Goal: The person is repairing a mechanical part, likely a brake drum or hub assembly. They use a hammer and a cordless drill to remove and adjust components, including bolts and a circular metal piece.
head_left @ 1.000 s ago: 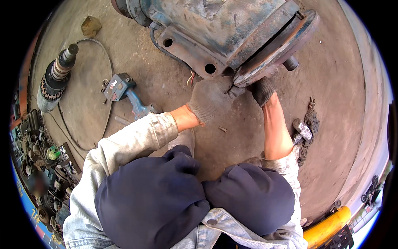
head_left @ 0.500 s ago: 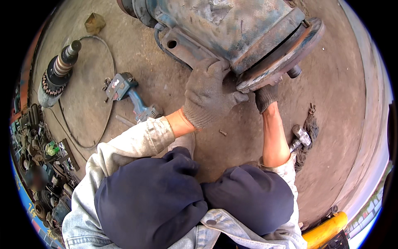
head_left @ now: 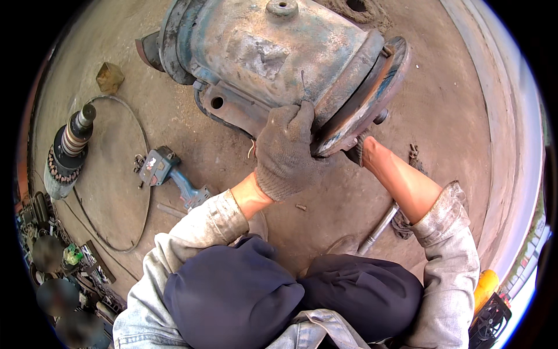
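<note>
Handling, by judgement, a round end flange (head_left: pixel 367 118) at the blue-grey housing (head_left: pixel 268 55), on the concrete floor (head_left: pixel 447 116), inside its right edge. Left hand (head_left: pixel 285 154): thumb and fingers apart, fingertips against the housing. Right hand (head_left: pixel 356 152): behind the rim (fingers hidden, cannot tell). Next move seems to call for even two-handed support.

A: What distinguishes the left hand (head_left: pixel 285 152)?
B: Its gloved fingers now lie higher, over the edge of the housing (head_left: pixel 226 43) beside the end plate (head_left: pixel 363 110); the second hole of the foot bracket (head_left: pixel 232 109), exposed a second ago, is covered
A: And the right hand (head_left: pixel 360 151)?
B: More of it is hidden behind the plate's lower rim; the right forearm (head_left: pixel 398 174) now slants outward
A: Other differences?
B: The hammer handle (head_left: pixel 378 230) is exposed, its head hidden; a round boss (head_left: pixel 282 8) now shows atop the housing
</note>
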Action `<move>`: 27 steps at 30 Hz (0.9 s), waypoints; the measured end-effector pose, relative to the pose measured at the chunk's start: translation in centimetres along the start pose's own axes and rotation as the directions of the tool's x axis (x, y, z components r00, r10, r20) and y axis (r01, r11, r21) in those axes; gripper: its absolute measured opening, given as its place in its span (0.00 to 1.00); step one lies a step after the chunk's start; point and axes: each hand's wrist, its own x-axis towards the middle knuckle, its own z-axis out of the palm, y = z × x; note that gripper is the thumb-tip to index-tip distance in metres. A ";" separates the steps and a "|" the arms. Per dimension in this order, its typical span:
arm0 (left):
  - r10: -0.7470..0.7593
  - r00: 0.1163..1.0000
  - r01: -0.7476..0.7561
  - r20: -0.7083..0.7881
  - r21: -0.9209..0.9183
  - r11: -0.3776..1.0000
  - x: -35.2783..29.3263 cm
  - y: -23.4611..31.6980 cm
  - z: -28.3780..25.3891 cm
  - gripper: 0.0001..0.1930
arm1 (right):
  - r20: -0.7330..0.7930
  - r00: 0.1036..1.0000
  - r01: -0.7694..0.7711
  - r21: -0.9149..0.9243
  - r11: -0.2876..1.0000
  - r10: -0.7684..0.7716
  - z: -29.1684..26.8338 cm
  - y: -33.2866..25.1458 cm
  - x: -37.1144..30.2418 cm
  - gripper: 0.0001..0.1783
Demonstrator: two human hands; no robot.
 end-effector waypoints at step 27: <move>-0.173 0.880 0.015 0.442 0.338 0.941 14.1 6.8 -3.6 0.32 | -0.559 0.754 0.161 -0.354 0.921 -0.346 6.6 1.2 -3.1 0.20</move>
